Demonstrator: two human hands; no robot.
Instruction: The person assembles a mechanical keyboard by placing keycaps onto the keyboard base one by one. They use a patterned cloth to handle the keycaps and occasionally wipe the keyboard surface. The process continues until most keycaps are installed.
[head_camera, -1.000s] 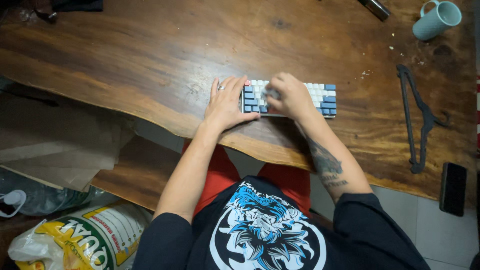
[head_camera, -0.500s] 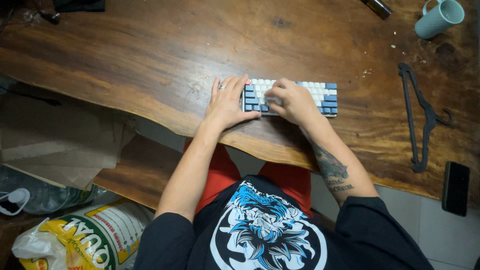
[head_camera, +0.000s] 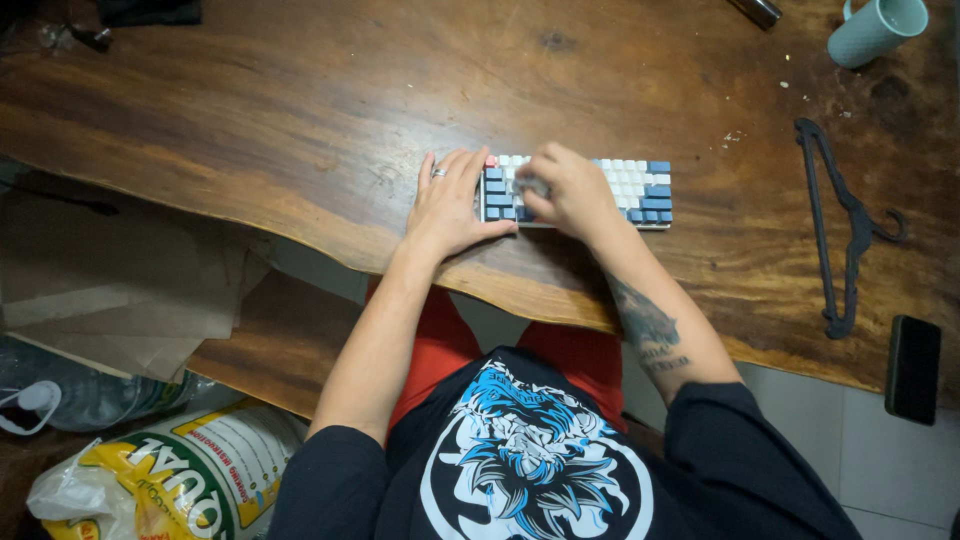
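— So, where's the right hand (head_camera: 568, 192)?

— Curled over the left-middle keys of the small keyboard (head_camera: 640, 190), fingers bent and bunched at a blurred spot among the pale caps. I cannot tell whether they pinch anything.

— And the left hand (head_camera: 452, 205)?

— Flat and open on the wood, fingers together and pointing away, pressed against the keyboard's left end, thumb along its near edge (there's a ring on one finger). It grips nothing.

— Where does the keyboard sit?

— Near the front edge of the wooden table (head_camera: 250, 110), about the middle, white keys ringed by blue ones.

— What's further out?

— To the right, a black hanger (head_camera: 835, 225) lying flat, then a dark phone (head_camera: 912, 368) at the near right edge. Far right corner, a pale green mug (head_camera: 875, 32). Down left, on the floor, a printed sack (head_camera: 170, 475).
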